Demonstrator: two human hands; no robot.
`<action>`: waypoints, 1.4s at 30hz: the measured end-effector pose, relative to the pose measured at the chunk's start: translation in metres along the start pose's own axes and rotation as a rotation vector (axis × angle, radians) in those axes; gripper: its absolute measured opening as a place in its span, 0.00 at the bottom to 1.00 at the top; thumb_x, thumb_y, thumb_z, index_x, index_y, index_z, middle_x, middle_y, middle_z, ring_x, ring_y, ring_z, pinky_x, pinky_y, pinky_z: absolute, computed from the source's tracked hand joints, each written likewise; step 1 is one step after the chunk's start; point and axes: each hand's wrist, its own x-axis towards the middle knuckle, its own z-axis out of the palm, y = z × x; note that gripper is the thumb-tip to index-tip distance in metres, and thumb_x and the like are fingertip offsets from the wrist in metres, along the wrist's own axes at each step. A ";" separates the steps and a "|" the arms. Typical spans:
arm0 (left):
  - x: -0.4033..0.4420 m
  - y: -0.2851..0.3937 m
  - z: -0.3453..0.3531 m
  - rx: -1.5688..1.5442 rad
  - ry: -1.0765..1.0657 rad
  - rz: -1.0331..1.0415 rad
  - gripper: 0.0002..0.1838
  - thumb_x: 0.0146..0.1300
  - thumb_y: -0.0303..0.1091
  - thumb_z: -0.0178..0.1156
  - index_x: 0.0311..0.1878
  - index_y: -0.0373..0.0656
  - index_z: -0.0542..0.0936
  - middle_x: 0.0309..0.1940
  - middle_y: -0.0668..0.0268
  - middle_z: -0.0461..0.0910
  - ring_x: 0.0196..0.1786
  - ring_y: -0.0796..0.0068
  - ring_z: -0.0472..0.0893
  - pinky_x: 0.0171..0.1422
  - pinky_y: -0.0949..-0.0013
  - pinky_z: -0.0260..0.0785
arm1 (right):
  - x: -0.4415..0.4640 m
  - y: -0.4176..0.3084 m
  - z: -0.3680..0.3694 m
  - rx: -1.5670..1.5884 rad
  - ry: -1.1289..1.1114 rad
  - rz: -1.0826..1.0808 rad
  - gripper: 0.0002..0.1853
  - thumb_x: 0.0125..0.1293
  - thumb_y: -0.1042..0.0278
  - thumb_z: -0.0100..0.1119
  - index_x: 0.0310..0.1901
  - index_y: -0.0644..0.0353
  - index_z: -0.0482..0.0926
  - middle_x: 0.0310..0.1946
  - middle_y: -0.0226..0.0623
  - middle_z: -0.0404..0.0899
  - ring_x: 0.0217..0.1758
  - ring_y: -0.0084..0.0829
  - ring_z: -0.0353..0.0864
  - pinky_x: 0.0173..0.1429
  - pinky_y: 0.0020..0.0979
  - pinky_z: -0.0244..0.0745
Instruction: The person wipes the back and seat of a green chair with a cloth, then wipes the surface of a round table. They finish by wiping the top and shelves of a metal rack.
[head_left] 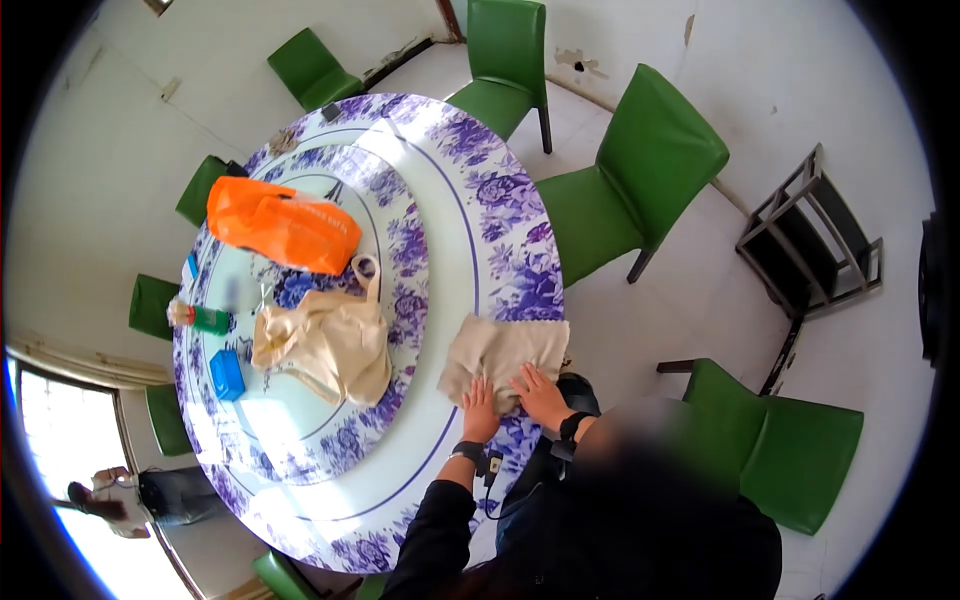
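A beige cloth with a zigzag-cut edge (508, 347) lies wrinkled near the rim of the round floral table (455, 260). My left hand (480, 412) rests flat on its near edge, fingers stretched out. Close by on the right, my right hand (542, 400) also presses flat on the cloth with its fingers spread. Neither hand grips anything. Both wrists wear dark bands, and a cable hangs by the left one.
On the raised turntable are a cream cloth bag (335, 345), an orange plastic bag (285, 228), a blue box (227, 375) and a green bottle (208, 319). Green chairs (650, 160) surround the table. A person (150, 497) stands near the window.
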 end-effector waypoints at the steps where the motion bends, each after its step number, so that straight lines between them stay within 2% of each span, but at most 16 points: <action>1: -0.019 -0.003 0.006 -0.010 0.021 -0.002 0.39 0.42 0.27 0.54 0.61 0.39 0.50 0.63 0.55 0.44 0.67 0.57 0.40 0.66 0.51 0.36 | -0.011 -0.013 0.003 0.008 -0.001 -0.004 0.21 0.53 0.68 0.48 0.51 0.60 0.66 0.55 0.53 0.59 0.62 0.44 0.53 0.63 0.36 0.49; 4: -0.071 -0.010 0.014 -0.052 0.001 -0.032 0.39 0.42 0.27 0.53 0.61 0.39 0.51 0.63 0.54 0.45 0.67 0.56 0.41 0.66 0.51 0.36 | -0.035 -0.041 0.013 -0.062 -0.005 -0.040 0.22 0.53 0.66 0.50 0.52 0.56 0.66 0.55 0.49 0.59 0.61 0.43 0.54 0.63 0.36 0.50; 6: -0.096 -0.020 0.030 -0.045 0.042 -0.017 0.39 0.42 0.27 0.53 0.61 0.38 0.51 0.63 0.54 0.45 0.67 0.55 0.41 0.65 0.50 0.36 | -0.045 -0.052 0.016 -0.026 0.012 -0.036 0.21 0.53 0.66 0.50 0.51 0.56 0.67 0.54 0.49 0.60 0.61 0.42 0.55 0.62 0.36 0.51; 8: -0.111 -0.022 0.036 0.003 -0.018 -0.051 0.38 0.43 0.28 0.53 0.61 0.38 0.51 0.63 0.53 0.45 0.66 0.54 0.41 0.65 0.50 0.36 | -0.050 -0.057 0.017 -0.026 -0.002 -0.077 0.20 0.53 0.68 0.50 0.50 0.56 0.68 0.53 0.49 0.62 0.60 0.41 0.57 0.62 0.37 0.51; 13: -0.111 -0.015 0.040 -0.087 -0.025 -0.073 0.39 0.46 0.35 0.55 0.61 0.36 0.50 0.63 0.52 0.43 0.67 0.54 0.39 0.65 0.48 0.34 | -0.055 -0.062 0.020 -0.018 0.000 -0.020 0.21 0.50 0.69 0.50 0.50 0.57 0.68 0.53 0.50 0.62 0.60 0.41 0.57 0.63 0.38 0.50; 16: -0.092 -0.016 0.036 -0.102 -0.026 0.015 0.38 0.49 0.40 0.53 0.61 0.36 0.51 0.63 0.52 0.43 0.67 0.54 0.38 0.64 0.46 0.34 | -0.050 -0.053 0.019 -0.012 0.010 0.063 0.24 0.49 0.69 0.50 0.51 0.60 0.66 0.55 0.50 0.59 0.62 0.41 0.55 0.64 0.38 0.48; 19: -0.057 -0.009 0.033 -0.050 -0.049 0.063 0.35 0.53 0.44 0.48 0.61 0.35 0.52 0.64 0.53 0.43 0.67 0.54 0.39 0.63 0.45 0.35 | -0.038 -0.029 0.016 -0.039 0.051 0.139 0.26 0.48 0.70 0.49 0.53 0.63 0.63 0.57 0.50 0.57 0.63 0.40 0.52 0.65 0.36 0.46; 23: -0.004 0.002 0.021 0.011 -0.062 0.097 0.35 0.53 0.45 0.48 0.60 0.34 0.52 0.64 0.53 0.43 0.67 0.54 0.40 0.63 0.45 0.35 | -0.012 0.008 -0.003 -0.036 0.037 0.157 0.29 0.47 0.71 0.48 0.55 0.67 0.59 0.58 0.47 0.55 0.64 0.39 0.50 0.66 0.34 0.44; 25: 0.025 0.009 0.011 0.047 -0.054 0.128 0.34 0.55 0.44 0.46 0.60 0.31 0.51 0.62 0.48 0.45 0.66 0.51 0.40 0.64 0.47 0.34 | 0.009 0.030 -0.009 -0.004 0.016 0.175 0.29 0.48 0.72 0.47 0.55 0.68 0.59 0.59 0.47 0.54 0.64 0.38 0.49 0.66 0.34 0.43; 27: 0.056 0.015 0.001 0.057 -0.031 0.152 0.34 0.55 0.43 0.46 0.60 0.31 0.51 0.62 0.48 0.46 0.66 0.51 0.41 0.64 0.47 0.34 | 0.034 0.052 -0.016 -0.114 0.027 0.173 0.30 0.47 0.72 0.49 0.55 0.69 0.58 0.59 0.46 0.53 0.65 0.37 0.48 0.66 0.34 0.43; 30: 0.108 0.023 -0.014 0.103 -0.006 0.155 0.33 0.55 0.42 0.47 0.60 0.32 0.52 0.62 0.49 0.47 0.66 0.53 0.42 0.64 0.49 0.35 | 0.078 0.088 -0.030 -0.023 -0.027 0.187 0.31 0.47 0.72 0.49 0.55 0.70 0.57 0.59 0.46 0.54 0.64 0.38 0.48 0.66 0.33 0.44; 33: 0.156 0.028 -0.028 0.159 -0.003 0.144 0.32 0.55 0.41 0.47 0.59 0.33 0.52 0.62 0.50 0.47 0.66 0.55 0.44 0.65 0.50 0.36 | 0.126 0.122 -0.036 -0.082 0.056 0.163 0.29 0.48 0.72 0.48 0.54 0.71 0.58 0.58 0.47 0.55 0.64 0.38 0.50 0.66 0.33 0.46; 36: 0.201 0.032 -0.048 0.183 0.011 0.148 0.31 0.55 0.38 0.47 0.59 0.33 0.53 0.62 0.51 0.48 0.66 0.57 0.46 0.65 0.50 0.37 | 0.172 0.151 -0.038 -0.069 0.096 0.143 0.24 0.49 0.76 0.46 0.51 0.73 0.63 0.53 0.49 0.62 0.60 0.40 0.57 0.64 0.34 0.50; 39: 0.246 0.032 -0.062 0.167 0.077 0.141 0.31 0.53 0.36 0.49 0.59 0.33 0.54 0.62 0.52 0.47 0.66 0.57 0.46 0.64 0.49 0.38 | 0.210 0.183 -0.026 0.056 0.170 0.140 0.22 0.48 0.76 0.45 0.48 0.73 0.65 0.56 0.48 0.58 0.62 0.40 0.53 0.64 0.36 0.48; 42: 0.294 0.027 -0.073 0.134 0.114 0.121 0.30 0.53 0.35 0.48 0.58 0.32 0.54 0.63 0.53 0.46 0.66 0.57 0.45 0.64 0.49 0.38 | 0.249 0.209 -0.024 0.059 0.176 0.170 0.21 0.48 0.76 0.44 0.46 0.73 0.66 0.56 0.48 0.59 0.62 0.40 0.54 0.64 0.35 0.48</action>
